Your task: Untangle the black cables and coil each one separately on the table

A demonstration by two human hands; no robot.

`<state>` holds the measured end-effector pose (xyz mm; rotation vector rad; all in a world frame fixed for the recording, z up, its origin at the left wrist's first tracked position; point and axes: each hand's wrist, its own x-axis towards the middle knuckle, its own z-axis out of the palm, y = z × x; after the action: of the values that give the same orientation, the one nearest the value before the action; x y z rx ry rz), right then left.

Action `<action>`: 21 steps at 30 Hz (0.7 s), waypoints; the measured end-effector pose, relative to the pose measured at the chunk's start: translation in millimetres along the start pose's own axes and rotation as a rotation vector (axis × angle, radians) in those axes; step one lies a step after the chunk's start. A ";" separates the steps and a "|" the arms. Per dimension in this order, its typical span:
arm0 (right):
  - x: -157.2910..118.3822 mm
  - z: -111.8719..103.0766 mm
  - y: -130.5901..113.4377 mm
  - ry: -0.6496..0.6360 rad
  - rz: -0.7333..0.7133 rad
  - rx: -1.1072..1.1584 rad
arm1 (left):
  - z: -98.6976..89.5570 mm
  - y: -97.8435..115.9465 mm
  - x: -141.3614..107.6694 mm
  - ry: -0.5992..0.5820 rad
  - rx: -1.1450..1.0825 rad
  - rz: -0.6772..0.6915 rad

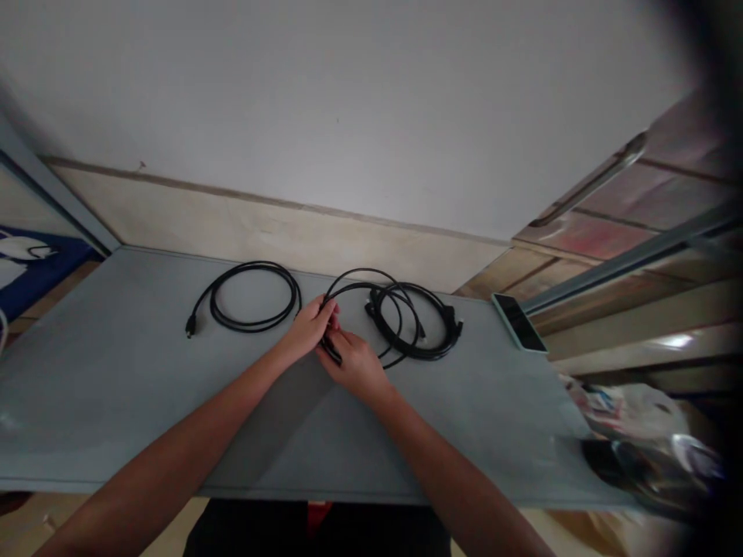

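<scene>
Hands close together, fingertips meeting. Left hand pinches a cable between thumb and curled fingers; right hand grips the same cable just beside it, exact finger placement partly hidden. Held cable is black, loose loops fanning ahead and right of the hands, overlapping a coil in view; can't tell if touching. That right coil, thicker, black, plugs showing, lies just right of the hands. Left coil, black, lies left of the hands, plug end pointing out. Phone farther right, screen dark. All on grey counter. White panel ahead.
</scene>
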<state>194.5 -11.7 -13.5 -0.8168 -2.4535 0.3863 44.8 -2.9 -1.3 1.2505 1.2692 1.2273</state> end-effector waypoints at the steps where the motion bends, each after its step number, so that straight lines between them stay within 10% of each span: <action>1: -1.1 -5.0 1.5 0.061 -0.062 0.022 | -6.5 1.9 0.9 -0.037 -0.039 -0.058; 8: -3.4 -40.8 27.9 0.712 0.037 -0.077 | -51.3 23.8 -1.8 -0.295 0.029 -0.396; 16: 8.6 -34.2 37.4 -0.027 0.235 0.115 | -67.8 21.2 -12.5 -0.477 0.166 -0.437; 21: 9.2 -27.7 41.5 0.102 0.324 0.175 | -59.2 11.3 -23.9 -0.373 0.073 -0.363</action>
<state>223.2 29.1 -4.3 -1.1296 -2.1591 0.6508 -12.7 -29.4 12.8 1.1709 1.2025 0.6589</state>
